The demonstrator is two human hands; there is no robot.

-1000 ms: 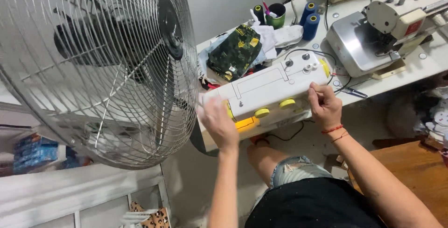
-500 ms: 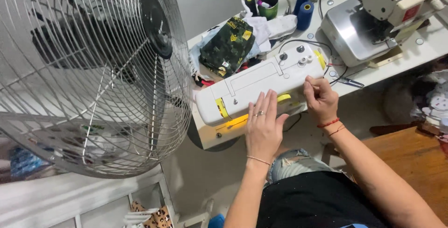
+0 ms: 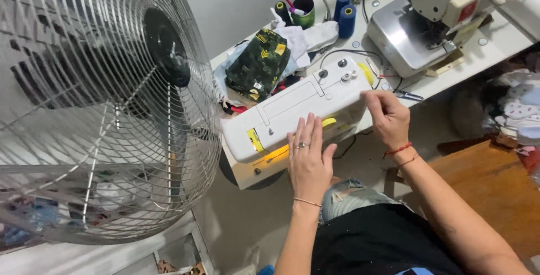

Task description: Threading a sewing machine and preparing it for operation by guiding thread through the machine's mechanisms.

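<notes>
Both hands are on the white sewing machine (image 3: pixel 298 109) at the worktop (image 3: pixel 450 78) edge. Left hand (image 3: pixel 308 159) lies flat, fingers pressed together; right hand (image 3: pixel 388 118) has fingers curled at the machine's end. No fabric lies under the needle yet.

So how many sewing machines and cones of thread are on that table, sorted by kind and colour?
White and yellow sewing machine under the hands: 1
Grey overlock machine: 1
Blue thread cones: 2
Dark thread cone with yellow top: 1
Total: 5
The left hand lies flat on the white machine; the right hand is at its end.
</notes>
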